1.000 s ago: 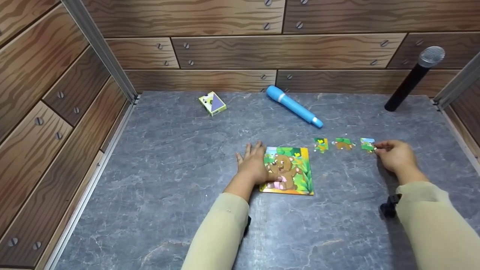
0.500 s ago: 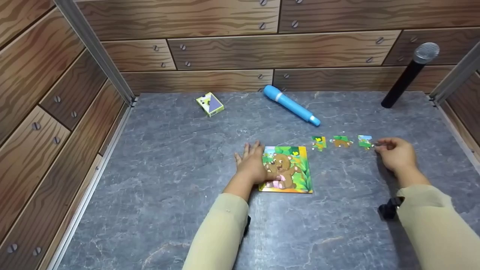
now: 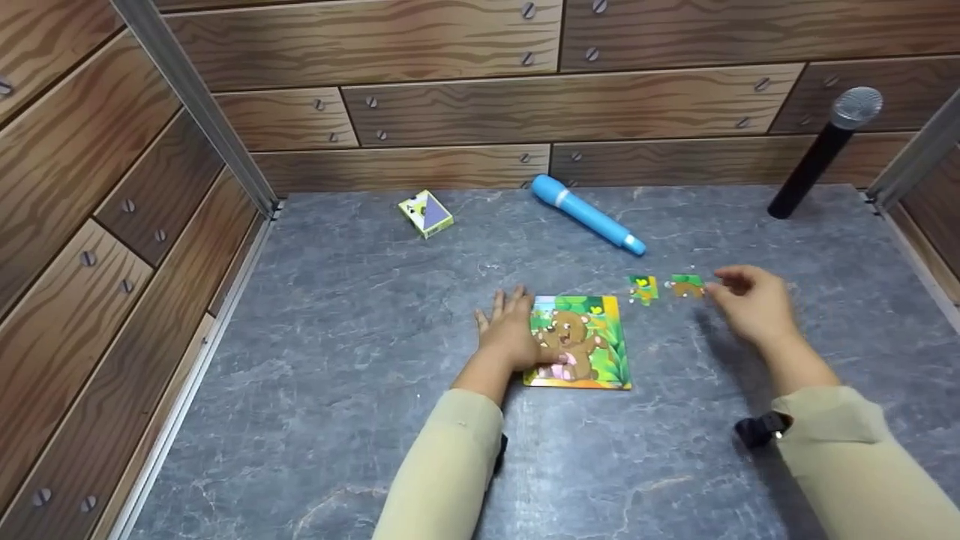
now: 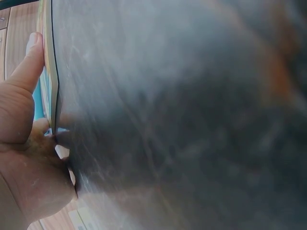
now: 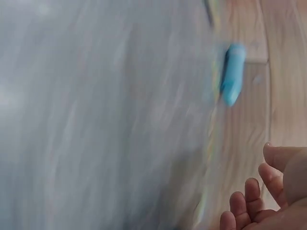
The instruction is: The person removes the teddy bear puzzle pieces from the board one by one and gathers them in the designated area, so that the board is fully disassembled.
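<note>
In the head view my left hand [image 3: 510, 341] lies spread at the left edge of a square bear jigsaw puzzle [image 3: 604, 337], its thumb on the picture. The left wrist view has the thumb [image 4: 29, 67] against the thin layered edge of the puzzle [image 4: 51, 72]. Right of the puzzle, my right hand [image 3: 754, 307] hovers with its thumb and forefinger apart. Its fingertips are beside a brown-and-green puzzle piece [image 3: 686, 286]. Another piece [image 3: 643, 289] with a yellow spot lies further left. No piece shows between the fingers [image 5: 253, 191] in the blurred right wrist view.
A blue marker-shaped stick [image 3: 589, 215] lies behind the pieces. At the back left is a small card box [image 3: 426, 213]. A black microphone [image 3: 821, 154] stands at the back right. Wood-patterned walls [image 3: 450, 112] bound the grey tabletop [image 3: 337, 337].
My right hand has moved left from beside the rightmost piece towards the middle piece. That rightmost piece is out of sight now, where the hand is. The left hand keeps its place.
</note>
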A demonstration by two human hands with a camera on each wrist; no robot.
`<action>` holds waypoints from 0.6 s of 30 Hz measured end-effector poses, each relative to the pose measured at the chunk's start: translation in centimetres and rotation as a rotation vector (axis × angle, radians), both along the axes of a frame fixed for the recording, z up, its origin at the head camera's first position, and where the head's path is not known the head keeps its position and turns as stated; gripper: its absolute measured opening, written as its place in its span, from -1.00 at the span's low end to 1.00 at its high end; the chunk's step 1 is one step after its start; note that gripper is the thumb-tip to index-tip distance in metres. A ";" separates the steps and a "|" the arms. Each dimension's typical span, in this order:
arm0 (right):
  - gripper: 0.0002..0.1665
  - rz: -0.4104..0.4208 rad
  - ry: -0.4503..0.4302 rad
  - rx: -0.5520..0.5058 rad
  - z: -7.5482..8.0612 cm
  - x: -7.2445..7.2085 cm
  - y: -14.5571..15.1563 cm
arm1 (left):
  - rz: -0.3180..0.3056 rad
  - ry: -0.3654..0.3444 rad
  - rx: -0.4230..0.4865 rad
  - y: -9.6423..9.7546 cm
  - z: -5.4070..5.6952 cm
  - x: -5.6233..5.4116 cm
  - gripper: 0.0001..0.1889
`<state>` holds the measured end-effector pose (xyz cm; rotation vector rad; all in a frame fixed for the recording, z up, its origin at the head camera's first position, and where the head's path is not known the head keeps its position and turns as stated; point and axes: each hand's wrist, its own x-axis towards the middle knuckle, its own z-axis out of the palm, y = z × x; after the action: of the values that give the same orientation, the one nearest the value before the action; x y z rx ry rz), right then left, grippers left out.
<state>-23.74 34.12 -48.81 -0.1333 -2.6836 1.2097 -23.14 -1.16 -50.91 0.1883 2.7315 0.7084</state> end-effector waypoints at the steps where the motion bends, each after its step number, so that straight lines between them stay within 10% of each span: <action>1: -0.53 0.016 0.013 -0.009 0.1 0.0 -0.8 | 0.002 0.003 0.001 0.0 0.0 0.0 0.25; 8: -0.51 0.140 0.052 -0.081 0.2 1.4 -5.0 | -0.003 0.005 0.022 0.0 0.1 0.2 0.24; 18: -0.40 0.361 -0.116 -0.015 -1.0 2.5 -8.6 | 0.008 -0.014 0.031 -0.1 -0.1 -0.2 0.25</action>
<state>-21.28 25.51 -49.77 0.3023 -2.8855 1.3553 -23.31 -1.22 -50.97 0.1785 2.7103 0.7522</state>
